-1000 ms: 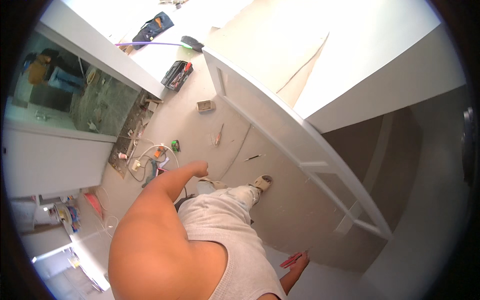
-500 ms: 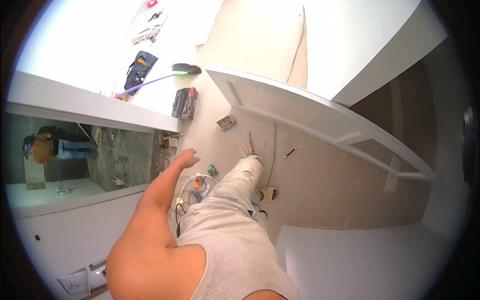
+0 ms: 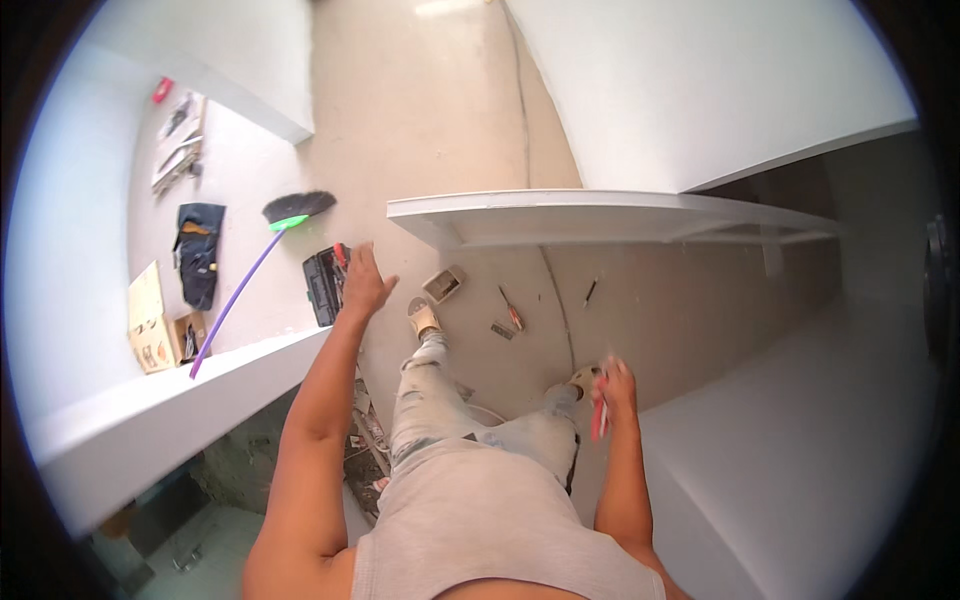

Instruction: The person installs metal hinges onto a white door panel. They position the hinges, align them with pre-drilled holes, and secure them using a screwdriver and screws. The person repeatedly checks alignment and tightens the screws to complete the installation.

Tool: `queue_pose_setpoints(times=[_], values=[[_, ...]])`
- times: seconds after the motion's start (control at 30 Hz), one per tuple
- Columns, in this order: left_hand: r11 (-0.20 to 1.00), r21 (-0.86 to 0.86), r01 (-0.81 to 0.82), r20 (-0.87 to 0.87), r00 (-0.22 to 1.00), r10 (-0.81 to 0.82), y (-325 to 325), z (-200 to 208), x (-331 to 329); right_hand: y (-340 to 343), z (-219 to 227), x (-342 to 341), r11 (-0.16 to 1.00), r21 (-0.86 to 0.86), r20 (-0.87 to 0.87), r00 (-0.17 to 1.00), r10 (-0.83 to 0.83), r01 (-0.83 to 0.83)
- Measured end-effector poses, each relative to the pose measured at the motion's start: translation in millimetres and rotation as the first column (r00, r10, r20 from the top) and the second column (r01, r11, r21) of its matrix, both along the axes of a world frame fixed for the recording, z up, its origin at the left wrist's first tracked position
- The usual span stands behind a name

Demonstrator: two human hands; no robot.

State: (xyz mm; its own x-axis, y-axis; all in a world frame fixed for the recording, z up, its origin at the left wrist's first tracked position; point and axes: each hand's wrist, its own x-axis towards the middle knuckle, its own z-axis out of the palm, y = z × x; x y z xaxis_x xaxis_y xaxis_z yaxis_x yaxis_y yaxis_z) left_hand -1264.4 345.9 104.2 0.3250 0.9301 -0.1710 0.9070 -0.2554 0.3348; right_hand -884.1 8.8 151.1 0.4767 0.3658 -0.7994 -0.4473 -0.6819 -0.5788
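My left hand (image 3: 369,284) reaches forward with its fingers stretched out, holding nothing that I can see. It is beside an open black toolbox (image 3: 322,290), which has red-handled tools at its far end. At the right, my right hand (image 3: 619,388) is closed around red-handled pliers (image 3: 599,415). Their handles point down toward me, and motion blurs their head. On the floor between my hands lie a screwdriver (image 3: 511,309) and a small grey metal piece (image 3: 502,330). A beige rectangular box (image 3: 444,284) sits just ahead of my left foot.
A white panelled door (image 3: 600,205) stands across the way ahead. A pencil-like stick (image 3: 590,292) lies near a cable (image 3: 553,285) on the floor. To the left are a purple-handled broom (image 3: 240,295), a dark tool bag (image 3: 198,255), a cardboard box (image 3: 155,325) and a low white ledge (image 3: 180,425).
My body has turned left and stepped forward. My left hand has moved close to the toolbox. My right hand has come into view with the red-handled pliers.
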Motion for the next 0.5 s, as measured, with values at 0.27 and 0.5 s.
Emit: queue_pose_setpoints(times=[0.27,0.5], values=[[0.963,-0.15,0.225,0.051,0.974,-0.22,86.4,-2.3,28.1,227.1,8.0,-71.9,0.987,0.028,0.261,0.954,0.147,-0.16],[0.917,-0.309,0.252,-0.05,0.958,-0.281,129.1,-27.4,41.4,297.6,-15.3,-73.7,0.988,-0.05,0.333,0.93,0.157,-0.149]])
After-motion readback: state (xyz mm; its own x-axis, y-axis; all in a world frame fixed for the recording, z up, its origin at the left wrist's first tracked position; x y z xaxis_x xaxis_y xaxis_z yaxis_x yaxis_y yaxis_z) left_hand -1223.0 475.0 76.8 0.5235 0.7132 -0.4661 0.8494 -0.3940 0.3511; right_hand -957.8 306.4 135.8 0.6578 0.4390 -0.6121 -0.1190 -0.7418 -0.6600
